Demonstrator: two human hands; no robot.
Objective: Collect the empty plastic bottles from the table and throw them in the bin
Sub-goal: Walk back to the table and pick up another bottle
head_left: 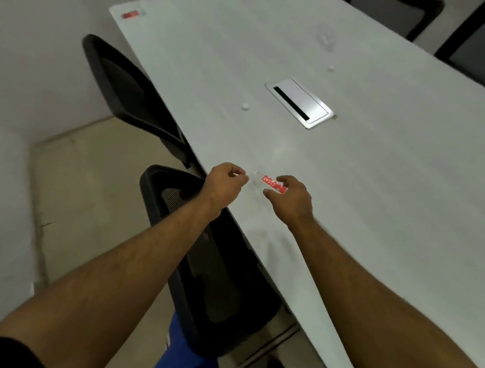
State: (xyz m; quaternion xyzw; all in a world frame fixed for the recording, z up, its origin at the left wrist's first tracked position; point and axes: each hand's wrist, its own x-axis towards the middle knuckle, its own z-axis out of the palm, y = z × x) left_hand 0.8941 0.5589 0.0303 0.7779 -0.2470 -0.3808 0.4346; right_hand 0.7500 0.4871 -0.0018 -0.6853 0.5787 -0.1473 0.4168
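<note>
Tabletop [371, 183] first: it is long, pale grey and woodgrain, with a silver rectangular cable hatch [300, 103] near its middle and black mesh office chairs [210, 271] pushed in along your left edge. On it, a clear plastic bottle with a red label [270, 184] is between your hands at the near edge, seemingly on its side, and your right hand [292, 197] is curled round its label end in a half-closed grip, fingers touching it. Your left hand [225, 182] sits at the neck end, fingertips pinched nearly shut on what may be the cap; the blur keeps me from telling for sure. A second clear bottle with a red label [132, 14] lies at the far left corner, well apart, and another faint clear shape sits further up the tabletop. Two small white caps [245, 106] lie loose near the hatch. To do this well, close your right hand firmly round the body before lifting, since thin empty plastic tends to slip and crumple. No bin shows here.
</note>
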